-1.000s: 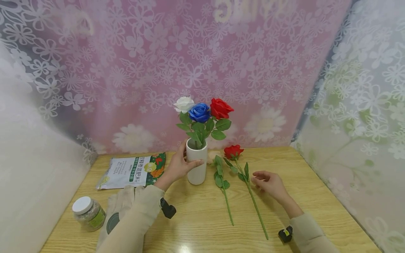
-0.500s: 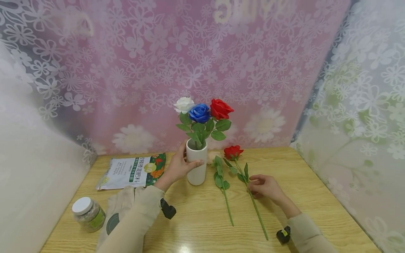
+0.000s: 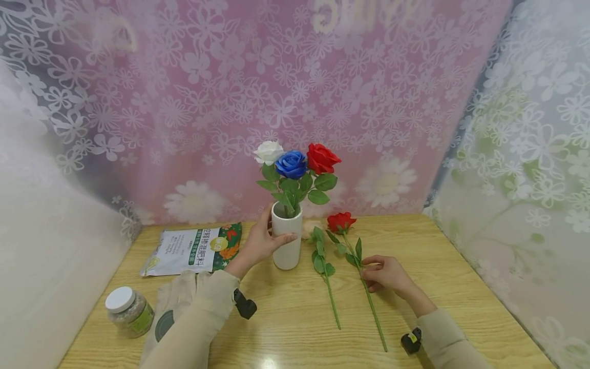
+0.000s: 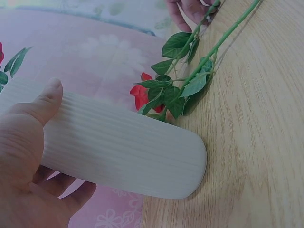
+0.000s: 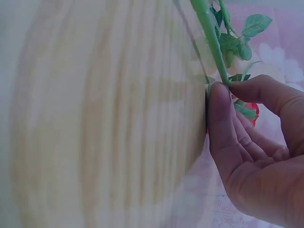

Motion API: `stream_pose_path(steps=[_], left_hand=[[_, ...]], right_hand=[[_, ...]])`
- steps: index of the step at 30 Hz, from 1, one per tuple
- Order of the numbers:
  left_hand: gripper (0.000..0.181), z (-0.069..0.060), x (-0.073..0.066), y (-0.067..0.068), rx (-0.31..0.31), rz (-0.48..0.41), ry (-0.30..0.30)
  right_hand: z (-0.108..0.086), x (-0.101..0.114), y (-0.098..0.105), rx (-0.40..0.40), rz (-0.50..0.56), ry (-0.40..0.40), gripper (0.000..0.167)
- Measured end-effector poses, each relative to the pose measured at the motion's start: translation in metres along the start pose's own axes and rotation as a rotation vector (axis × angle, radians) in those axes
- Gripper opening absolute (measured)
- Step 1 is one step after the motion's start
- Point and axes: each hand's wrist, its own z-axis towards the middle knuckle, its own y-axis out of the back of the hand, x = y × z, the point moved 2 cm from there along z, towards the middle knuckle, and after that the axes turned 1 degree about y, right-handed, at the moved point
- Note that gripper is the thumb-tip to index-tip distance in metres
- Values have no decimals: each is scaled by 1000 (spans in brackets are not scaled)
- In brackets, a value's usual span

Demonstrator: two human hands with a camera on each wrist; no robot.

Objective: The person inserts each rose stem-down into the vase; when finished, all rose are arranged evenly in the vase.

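My left hand (image 3: 263,242) grips the white ribbed vase (image 3: 287,241), which stands upright with a white rose (image 3: 268,152), a blue rose (image 3: 291,164) and a red rose (image 3: 322,158) in it. In the left wrist view the thumb lies across the vase (image 4: 128,142). My right hand (image 3: 386,277) pinches the green stem (image 5: 211,40) of a lying red rose (image 3: 341,221) between thumb and forefinger, just below its leaves. Left of that stem lies a pale rose (image 3: 313,229) with green leaves.
At the left lie a fertilizer bag (image 3: 184,250) and light gloves (image 3: 177,302), partly under my left sleeve. A jar with a white lid (image 3: 130,311) stands beside the gloves. A floral curtain (image 3: 295,92) hangs behind the wooden table (image 3: 286,318).
My right hand has moved left onto the stem of the lying red rose and pinches it. The stem's lower end has shifted slightly left. The left hand and vase have stayed put.
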Motion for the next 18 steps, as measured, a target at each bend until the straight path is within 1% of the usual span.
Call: stream_pose_path(steps=[8,12,14,18], left_hand=[[95,0,1,0,3,-10,10],[96,0,1,1,3,-18,15],[96,0,1,1,4,-24,17],[97,-1,1,0,6,-22,26]], right_hand=[[3,-3,1,-43,11,-56,54],[3,-3,1,-70,19,-91,51],[3,-3,2,-65,19,-95,51],[2,-1,3,-30,72,-106,53]])
